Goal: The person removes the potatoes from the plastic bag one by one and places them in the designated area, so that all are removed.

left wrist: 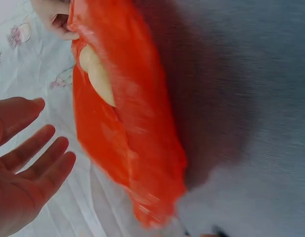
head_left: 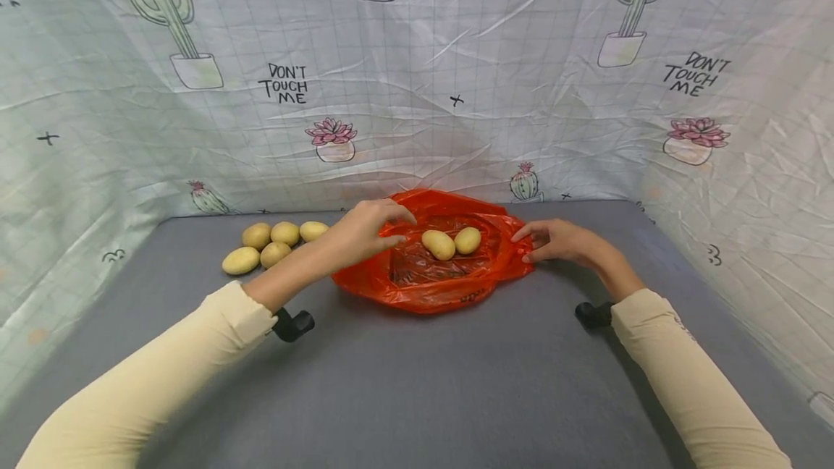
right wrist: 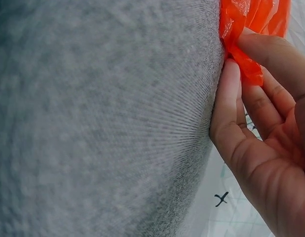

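A red plastic bag (head_left: 417, 299) lies spread on the table with its mouth facing up. Two pale yellow potatoes (head_left: 439, 244) rest inside it, side by side. My right hand (head_left: 565, 241) pinches the bag's right edge between thumb and fingers, as the right wrist view shows close up. Over the bag's left side hovers my left hand (head_left: 368, 229), its fingers spread and holding nothing. In the left wrist view that hand (left wrist: 29, 168) is apart from the bag (left wrist: 142, 123), and the potatoes (left wrist: 95, 74) show through the opening.
Several more potatoes (head_left: 257, 236) sit in a group on the grey table (head_left: 417, 389), left of the bag and partly behind my left forearm. A printed white cloth (head_left: 417, 93) hangs along the table's back and sides.
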`<action>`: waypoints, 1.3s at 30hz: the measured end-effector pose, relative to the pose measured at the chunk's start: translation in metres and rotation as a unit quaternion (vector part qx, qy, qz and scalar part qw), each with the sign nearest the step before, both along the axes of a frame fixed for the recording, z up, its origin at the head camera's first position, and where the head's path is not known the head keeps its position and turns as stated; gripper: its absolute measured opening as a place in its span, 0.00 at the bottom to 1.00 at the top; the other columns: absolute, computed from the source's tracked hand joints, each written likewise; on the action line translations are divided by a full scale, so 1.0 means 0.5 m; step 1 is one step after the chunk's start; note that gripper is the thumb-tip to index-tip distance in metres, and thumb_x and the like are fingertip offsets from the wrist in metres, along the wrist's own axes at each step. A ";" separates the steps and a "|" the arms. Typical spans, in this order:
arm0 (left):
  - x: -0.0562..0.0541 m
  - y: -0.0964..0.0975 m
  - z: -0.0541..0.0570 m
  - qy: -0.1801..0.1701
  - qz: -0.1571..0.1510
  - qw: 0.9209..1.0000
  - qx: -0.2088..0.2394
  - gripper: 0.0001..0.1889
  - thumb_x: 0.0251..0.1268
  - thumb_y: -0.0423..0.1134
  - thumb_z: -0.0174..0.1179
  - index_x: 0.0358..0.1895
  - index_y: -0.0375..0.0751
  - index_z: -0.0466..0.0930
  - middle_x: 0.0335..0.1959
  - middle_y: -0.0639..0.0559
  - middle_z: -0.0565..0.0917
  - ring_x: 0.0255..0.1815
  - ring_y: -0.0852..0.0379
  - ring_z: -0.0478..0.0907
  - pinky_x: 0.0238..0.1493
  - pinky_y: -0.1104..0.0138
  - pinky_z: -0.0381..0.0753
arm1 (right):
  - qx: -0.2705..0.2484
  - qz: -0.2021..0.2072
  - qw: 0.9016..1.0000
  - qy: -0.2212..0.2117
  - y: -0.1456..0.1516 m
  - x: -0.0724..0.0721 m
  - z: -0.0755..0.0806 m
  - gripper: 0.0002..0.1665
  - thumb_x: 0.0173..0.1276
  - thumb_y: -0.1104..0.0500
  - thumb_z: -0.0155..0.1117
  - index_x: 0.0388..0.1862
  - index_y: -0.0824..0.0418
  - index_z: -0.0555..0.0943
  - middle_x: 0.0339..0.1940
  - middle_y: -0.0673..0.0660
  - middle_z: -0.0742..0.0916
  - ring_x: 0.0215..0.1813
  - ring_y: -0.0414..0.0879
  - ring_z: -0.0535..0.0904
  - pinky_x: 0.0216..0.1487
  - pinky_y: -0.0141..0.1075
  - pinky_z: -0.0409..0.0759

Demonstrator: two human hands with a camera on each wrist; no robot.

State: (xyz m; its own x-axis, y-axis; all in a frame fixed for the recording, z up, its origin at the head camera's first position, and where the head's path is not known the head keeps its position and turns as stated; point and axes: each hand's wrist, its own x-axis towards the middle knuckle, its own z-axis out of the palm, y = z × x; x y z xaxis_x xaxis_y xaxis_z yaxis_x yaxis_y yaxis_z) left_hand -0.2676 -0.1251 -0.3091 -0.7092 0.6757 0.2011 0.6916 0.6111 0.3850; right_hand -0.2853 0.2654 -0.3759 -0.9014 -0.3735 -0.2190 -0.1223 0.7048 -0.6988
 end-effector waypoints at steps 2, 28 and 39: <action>-0.018 0.024 0.001 -0.017 -0.020 1.000 -0.013 0.15 0.66 0.33 0.68 0.55 0.39 0.85 0.54 0.45 0.86 0.59 0.47 0.80 0.61 0.55 0.79 | -0.002 -0.003 1.000 -0.001 0.001 0.002 -0.001 0.26 0.67 0.61 0.73 0.63 0.66 0.79 0.49 0.60 0.82 0.48 0.50 0.74 0.45 0.37 0.76; -0.156 0.149 -0.057 -0.157 -0.123 0.973 -0.118 0.19 0.63 0.39 0.72 0.56 0.40 0.85 0.54 0.49 0.85 0.53 0.54 0.78 0.60 0.63 0.78 | -0.002 0.001 1.000 -0.003 -0.002 0.003 0.005 0.26 0.67 0.61 0.73 0.62 0.64 0.80 0.46 0.59 0.82 0.45 0.48 0.74 0.44 0.36 0.76; -0.169 0.214 -0.058 -0.122 -0.139 0.976 -0.114 0.21 0.61 0.38 0.73 0.58 0.42 0.84 0.54 0.50 0.85 0.56 0.54 0.78 0.60 0.65 0.76 | -0.005 0.005 1.000 0.002 -0.002 0.003 0.004 0.26 0.67 0.62 0.73 0.62 0.66 0.79 0.45 0.59 0.83 0.45 0.48 0.75 0.45 0.37 0.76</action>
